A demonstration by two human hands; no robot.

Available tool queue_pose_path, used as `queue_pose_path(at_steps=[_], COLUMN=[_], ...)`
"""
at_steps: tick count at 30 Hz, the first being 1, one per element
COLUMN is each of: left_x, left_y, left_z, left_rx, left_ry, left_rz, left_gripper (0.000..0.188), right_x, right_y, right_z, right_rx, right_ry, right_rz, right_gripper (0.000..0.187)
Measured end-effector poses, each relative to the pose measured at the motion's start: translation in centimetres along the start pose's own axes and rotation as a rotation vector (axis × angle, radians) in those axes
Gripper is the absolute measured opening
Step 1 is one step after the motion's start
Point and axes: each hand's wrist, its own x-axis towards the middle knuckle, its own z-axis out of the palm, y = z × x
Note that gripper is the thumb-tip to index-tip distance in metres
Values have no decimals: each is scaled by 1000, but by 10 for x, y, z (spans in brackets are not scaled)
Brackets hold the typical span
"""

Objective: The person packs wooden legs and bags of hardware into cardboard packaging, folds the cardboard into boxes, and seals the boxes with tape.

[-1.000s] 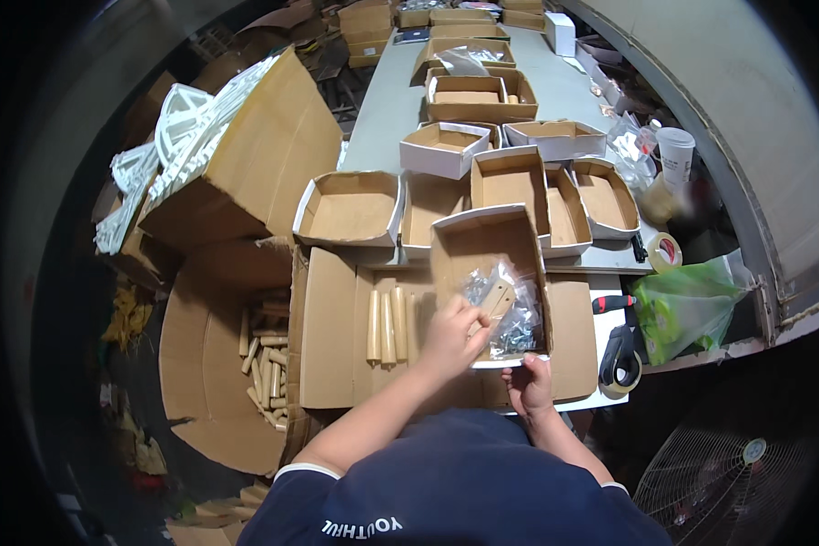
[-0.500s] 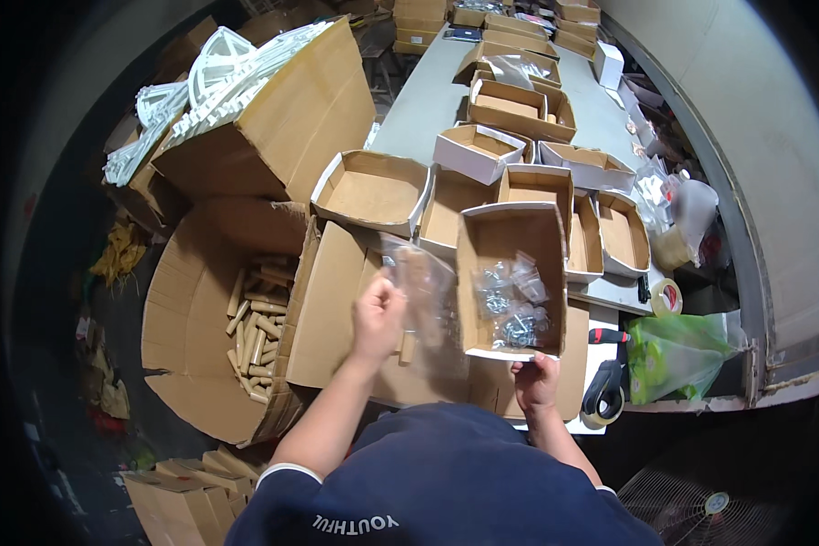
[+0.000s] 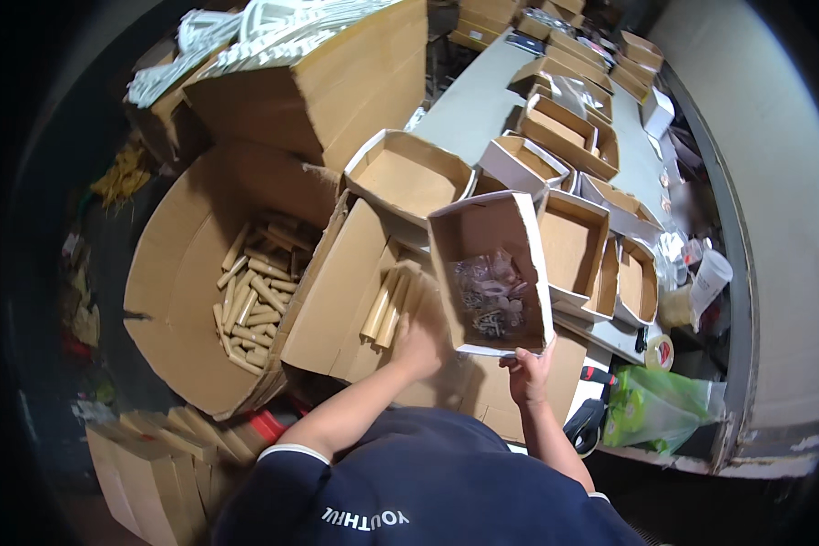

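My right hand (image 3: pixel 529 373) is closed on the near edge of a shallow cardboard tray (image 3: pixel 536 273), white outside and brown inside, and holds it tilted. Clear small bags of metal hardware (image 3: pixel 493 305) lie in its lower part. Beside several smooth tan cylinders (image 3: pixel 389 308), in an open cardboard carton, is my left hand (image 3: pixel 419 348). Its fingers are smeared by motion and partly hidden, so a grip cannot be made out.
A big cardboard box (image 3: pixel 168 264) of more tan cylinders stands at left, below a carton of white plastic parts (image 3: pixel 273 36). Cardboard trays (image 3: pixel 409 177) crowd the table. At right are a tape roll (image 3: pixel 662 353) and a green-filled clear bag (image 3: pixel 660 409).
My left hand has moved from holding up a clear bag with tan pieces inside down to the cylinders in the carton. The tray in my right hand has tilted, and the view has shifted.
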Motion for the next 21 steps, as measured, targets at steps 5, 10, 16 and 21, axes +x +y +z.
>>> queue_pose_path(at_steps=[5,10,16,21], left_x=[-2,-34,-19,-3], left_y=[-15,-62,-59,-67], left_z=[6,66,82,64], left_rx=[-278,-439,-397,-406], left_ry=[-43,617,776,799], left_rz=[-9,-199,-210,-108], left_gripper=[58,119,102,68], right_x=[36,44,34,33], right_y=[28,45,80,62], right_z=[14,42,43,43], right_rx=[-208,-738,-814,-718], right_ry=[-115,-194,-247,-241], right_rz=[-84,-325,-465,-257], right_gripper=[71,76,75,80])
